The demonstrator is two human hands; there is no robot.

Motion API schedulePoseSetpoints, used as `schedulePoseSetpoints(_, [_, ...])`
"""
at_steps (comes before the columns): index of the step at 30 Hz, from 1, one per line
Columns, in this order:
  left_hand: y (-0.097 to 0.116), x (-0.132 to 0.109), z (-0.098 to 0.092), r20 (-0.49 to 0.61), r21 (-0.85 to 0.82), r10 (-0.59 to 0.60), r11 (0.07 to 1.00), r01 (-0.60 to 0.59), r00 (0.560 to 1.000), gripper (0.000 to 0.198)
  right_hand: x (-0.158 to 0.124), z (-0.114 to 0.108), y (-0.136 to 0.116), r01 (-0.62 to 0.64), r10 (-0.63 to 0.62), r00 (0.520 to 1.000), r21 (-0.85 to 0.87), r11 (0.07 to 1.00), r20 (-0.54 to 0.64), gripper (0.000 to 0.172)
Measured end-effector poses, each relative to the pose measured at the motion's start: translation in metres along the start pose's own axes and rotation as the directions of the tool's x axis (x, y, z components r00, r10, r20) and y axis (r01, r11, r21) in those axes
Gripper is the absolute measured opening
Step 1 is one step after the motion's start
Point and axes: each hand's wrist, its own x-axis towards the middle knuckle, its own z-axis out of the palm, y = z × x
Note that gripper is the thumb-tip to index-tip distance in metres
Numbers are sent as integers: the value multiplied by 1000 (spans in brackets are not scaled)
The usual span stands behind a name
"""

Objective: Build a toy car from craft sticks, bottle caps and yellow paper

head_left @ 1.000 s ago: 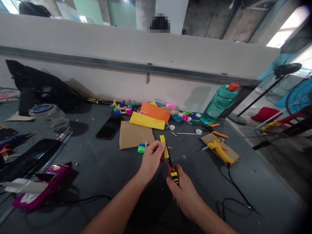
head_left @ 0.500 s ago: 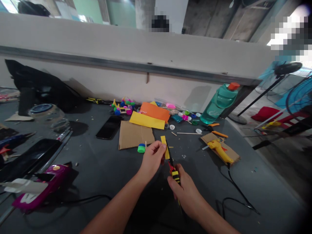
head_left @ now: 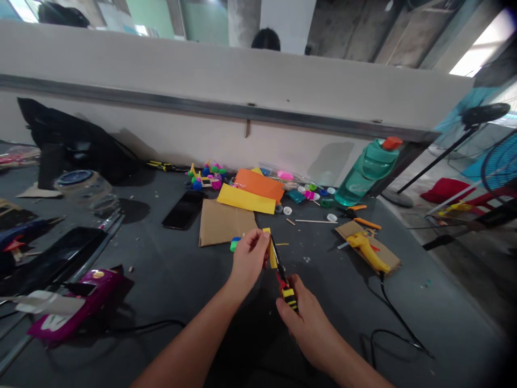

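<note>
My left hand pinches a narrow yellow strip between thumb and fingers, holding it over the dark table. Wrapped around the yellow-and-black handle of a cutter is my right hand. Red shows near the front of that handle, and the dark blade lies along the strip's right edge. Whether the blade is through the strip I cannot tell. Green and blue bottle caps sit partly hidden behind my left hand. Beyond them lies a piece of brown cardboard, overlapped by a yellow sheet.
A yellow glue gun rests on cardboard at right, its cord trailing forward. Behind it stand a green bottle and orange-handled pliers. At left are a phone, a clear jar and a purple power strip.
The yellow strip and both hands have shifted slightly left against the table. The cutter's blade still lies along the strip. My head view has turned a little.
</note>
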Motion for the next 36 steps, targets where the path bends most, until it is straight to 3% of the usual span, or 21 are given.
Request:
schedulePoseSetpoints(5, [-4,-1,-2,11,139,117,983,-117,993,37,-1,1,1,-14,14,1000,7,1000,-17,17])
schedulePoseSetpoints(12, [-8,-1,1,30,51,61,997,-63,998,38,0,0,1,-49,49,999,-6,999,2,19])
schedulePoseSetpoints(36, [-9,-3,5,58,8,23,1000,-24,998,41,2,2,6,-60,60,998,6,998,-28,19])
